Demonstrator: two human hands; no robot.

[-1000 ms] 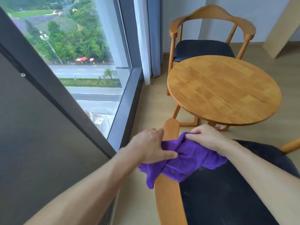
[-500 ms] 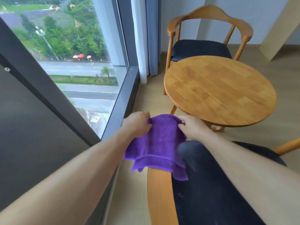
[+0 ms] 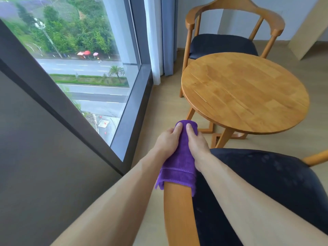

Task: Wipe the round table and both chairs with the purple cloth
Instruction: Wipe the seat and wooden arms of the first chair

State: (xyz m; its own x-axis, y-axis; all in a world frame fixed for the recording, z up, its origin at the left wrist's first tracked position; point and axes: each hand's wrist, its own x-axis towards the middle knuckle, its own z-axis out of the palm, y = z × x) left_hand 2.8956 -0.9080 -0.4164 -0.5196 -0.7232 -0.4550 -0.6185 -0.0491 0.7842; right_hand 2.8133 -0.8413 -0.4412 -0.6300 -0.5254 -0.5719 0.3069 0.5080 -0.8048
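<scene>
The purple cloth (image 3: 179,160) is draped over the front end of the near chair's wooden left armrest (image 3: 179,210). My left hand (image 3: 167,140) grips the cloth-covered armrest from the left, and my right hand (image 3: 196,142) grips it from the right, thumbs lying on top. The near chair's black seat (image 3: 266,183) lies to the right of my arms. The round wooden table (image 3: 245,93) stands just beyond, with the far chair (image 3: 230,32) behind it.
A floor-to-ceiling window (image 3: 85,68) with a dark frame runs along the left. Curtains (image 3: 159,36) hang in the corner by the far chair. A beige panel (image 3: 308,32) leans at the upper right. The near chair's right armrest (image 3: 317,158) pokes in at the right edge.
Both hands spread the bunched cloth open, then wrapped it over the end of the armrest; the hands have closed in from either side around it.
</scene>
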